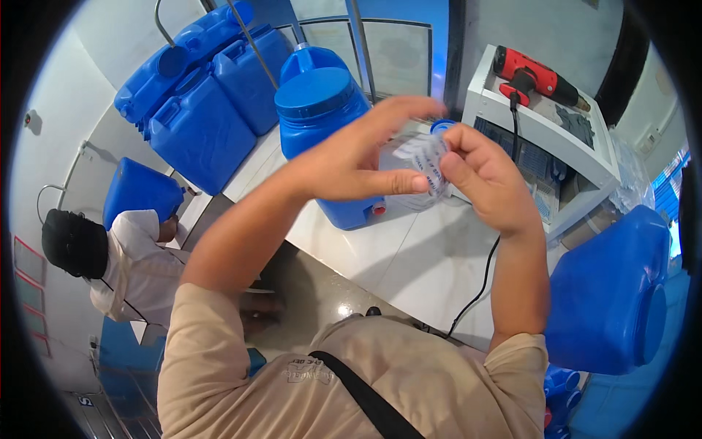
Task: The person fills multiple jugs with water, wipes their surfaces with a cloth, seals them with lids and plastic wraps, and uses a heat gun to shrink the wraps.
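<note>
My right hand pinches a clear plastic seal band with printed writing between thumb and fingertips. Spread open beside the band, my left hand is slightly blurred, its thumb in front of the plastic; whether it touches is unclear. Behind my hands is a translucent container, mostly hidden, and a small blue cap shows just above the band. A large blue water jug with a wide screw lid stands upright on the white tiled counter, just beyond my left forearm.
A red heat gun lies on a white shelf unit, its black cord running down across the counter. Several blue jugs stand at the back left, another blue jug at the right. A person in a black cap works at left.
</note>
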